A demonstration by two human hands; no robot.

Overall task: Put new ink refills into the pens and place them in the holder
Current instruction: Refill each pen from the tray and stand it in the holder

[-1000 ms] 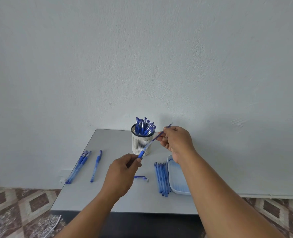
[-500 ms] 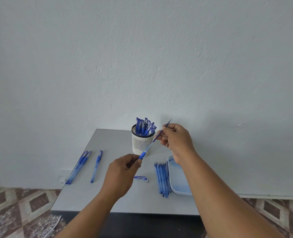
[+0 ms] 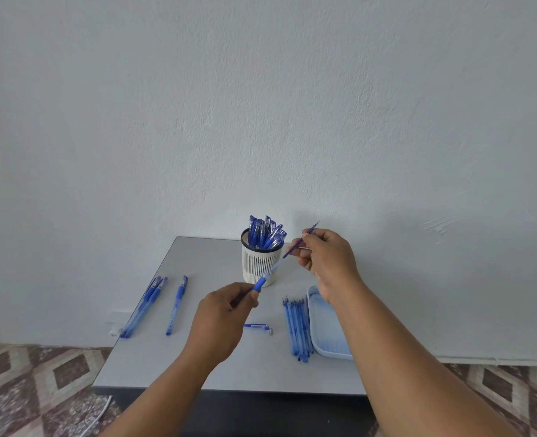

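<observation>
- The left hand (image 3: 226,313) pinches a pen barrel (image 3: 265,277) by its blue grip.
- The right hand (image 3: 327,257) pinches a thin refill (image 3: 295,246) sticking out of that barrel.
- Behind them a white holder (image 3: 259,263) full of pens stands on the grey bench (image 3: 197,257).
- Loose refills (image 3: 297,329) lie beside a pale tray (image 3: 327,335).

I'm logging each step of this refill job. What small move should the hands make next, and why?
Probably slide the refill further along its own line: the right hand pinches its upper end, its lower part meets the pen barrel gripped by the left hand. Whether it is going in or out, I cannot tell.
</observation>
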